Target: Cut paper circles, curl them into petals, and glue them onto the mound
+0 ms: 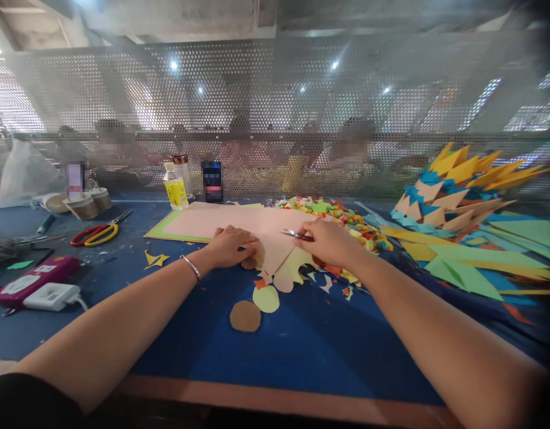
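My left hand (232,245) rests with fingers curled on the near edge of a pink paper sheet (239,221), beside a brown paper piece (249,261). My right hand (328,241) is closed around small metal scissors (296,235) whose blades point left over the pink sheet. Cut paper circles lie just in front of the hands: a yellow-green one (266,298), a brown one (245,316) and a pale pink one (283,282). A silver bracelet (192,267) sits on my left wrist.
Red and yellow scissors (98,233), a yellow-labelled glue bottle (175,186) and a phone (212,180) lie at the back left. Power banks (36,283) sit near left. Coloured scraps (341,217) and folded paper spikes (462,196) fill the right. A perforated screen (275,113) backs the blue table (310,345).
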A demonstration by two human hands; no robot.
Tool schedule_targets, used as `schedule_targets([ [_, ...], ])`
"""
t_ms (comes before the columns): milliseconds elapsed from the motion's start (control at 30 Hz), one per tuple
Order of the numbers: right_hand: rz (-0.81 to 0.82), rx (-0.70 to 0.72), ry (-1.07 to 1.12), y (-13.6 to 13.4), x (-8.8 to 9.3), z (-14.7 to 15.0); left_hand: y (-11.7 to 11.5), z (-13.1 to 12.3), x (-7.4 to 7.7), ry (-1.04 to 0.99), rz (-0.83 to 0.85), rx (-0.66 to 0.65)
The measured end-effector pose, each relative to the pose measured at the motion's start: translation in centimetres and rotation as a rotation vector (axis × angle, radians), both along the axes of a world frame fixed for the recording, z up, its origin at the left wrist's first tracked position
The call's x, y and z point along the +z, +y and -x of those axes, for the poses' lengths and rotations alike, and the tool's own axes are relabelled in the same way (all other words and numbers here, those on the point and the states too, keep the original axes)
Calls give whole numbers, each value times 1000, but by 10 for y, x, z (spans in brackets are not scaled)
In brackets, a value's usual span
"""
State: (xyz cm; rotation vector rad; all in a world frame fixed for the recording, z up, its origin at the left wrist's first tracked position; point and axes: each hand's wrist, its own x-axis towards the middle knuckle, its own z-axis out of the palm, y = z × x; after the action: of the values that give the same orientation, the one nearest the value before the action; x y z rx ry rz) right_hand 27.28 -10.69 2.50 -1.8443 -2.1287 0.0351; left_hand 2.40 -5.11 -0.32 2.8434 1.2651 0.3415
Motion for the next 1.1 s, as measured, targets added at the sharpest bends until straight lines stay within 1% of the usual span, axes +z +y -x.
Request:
schedule_targets([
  [100, -98, -137, 37, 8, 1, -17, -1, 0, -1, -9, 8, 2],
  [167, -133, -205, 64, 13, -1, -27, -3, -1, 0, -20, 25, 8],
  [300, -128, -235, 124, 22, -9, -40, -7, -2, 2, -40, 57, 37],
  [400, -109, -214, 193, 27, -14, -42, -7, -2, 0, -60, 50, 31],
  [533, -84, -188, 328, 29, -14, -39, -9, -3, -1, -74, 22, 26],
  [767, -84, -107, 532, 29, -12, -23, -11, -7, 0, -63, 3, 103],
  [833, -91, -74, 579, 30, -9, -18, -14, -8, 1, -93, -5, 137],
  [900, -100, -31, 620, 31, -4, -13, -19, -10, 4, -188, -32, 152],
  [933, -104, -6, 639, 31, 0, -10, -23, -12, 6, -263, -57, 128],
  [1000, -112, 48, 672, 30, 9, -4, -33, -16, 11, -391, -86, 25],
  [1033, -113, 75, 685, 29, 13, -1, -37, -18, 13, -433, -69, -19],
  [1100, -106, 128, 704, 27, 22, 6, -45, -24, 15, -481, -16, -40],
])
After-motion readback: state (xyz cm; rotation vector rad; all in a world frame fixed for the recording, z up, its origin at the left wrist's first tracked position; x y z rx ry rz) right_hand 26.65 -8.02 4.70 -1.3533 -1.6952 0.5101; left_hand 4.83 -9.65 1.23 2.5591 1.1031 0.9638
